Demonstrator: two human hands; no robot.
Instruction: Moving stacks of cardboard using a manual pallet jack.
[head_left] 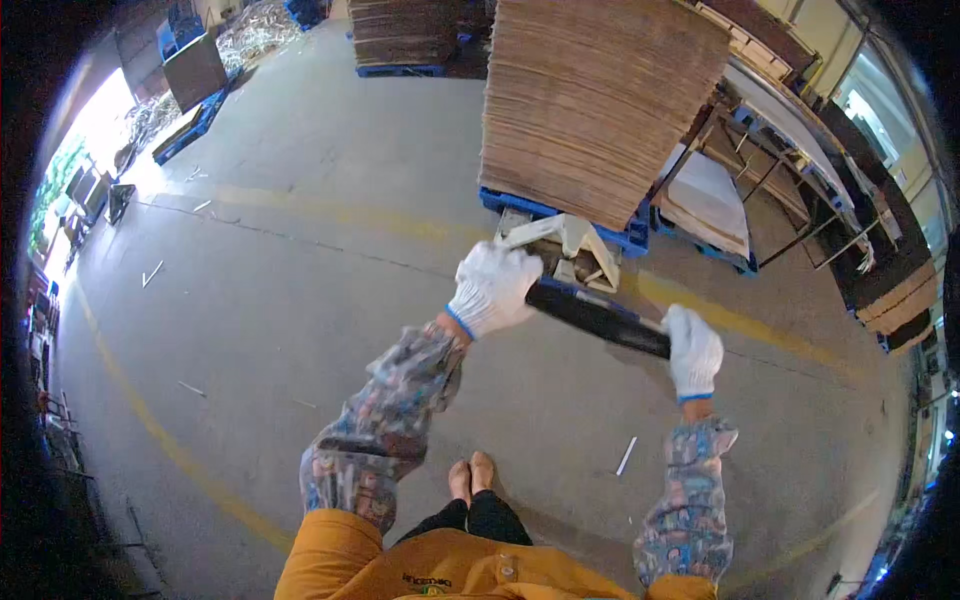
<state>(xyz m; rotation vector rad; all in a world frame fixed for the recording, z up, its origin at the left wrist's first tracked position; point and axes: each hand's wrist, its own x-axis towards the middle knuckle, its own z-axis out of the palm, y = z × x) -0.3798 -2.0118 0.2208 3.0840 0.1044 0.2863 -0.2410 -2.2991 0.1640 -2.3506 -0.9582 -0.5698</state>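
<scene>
Both my hands wear white knit gloves with blue cuffs. My left hand [493, 287] is closed around the left end of the black handle [600, 318] of a pallet jack, and my right hand [693, 350] grips its right end. Beyond the handle, the cream-coloured body of the pallet jack [568, 235] stands against a blue pallet [632, 240]. A tall stack of brown cardboard sheets [595, 110] rests on that pallet. The jack's forks are hidden beneath the load.
Another cardboard stack [405, 30] stands farther back on a blue pallet. To the right are a low pallet of pale sheets [708, 205] and a metal-framed rack [790, 190]. Paper strips [627, 456] litter the grey floor, marked with yellow lines. A tilted blue pallet [192, 125] is far left.
</scene>
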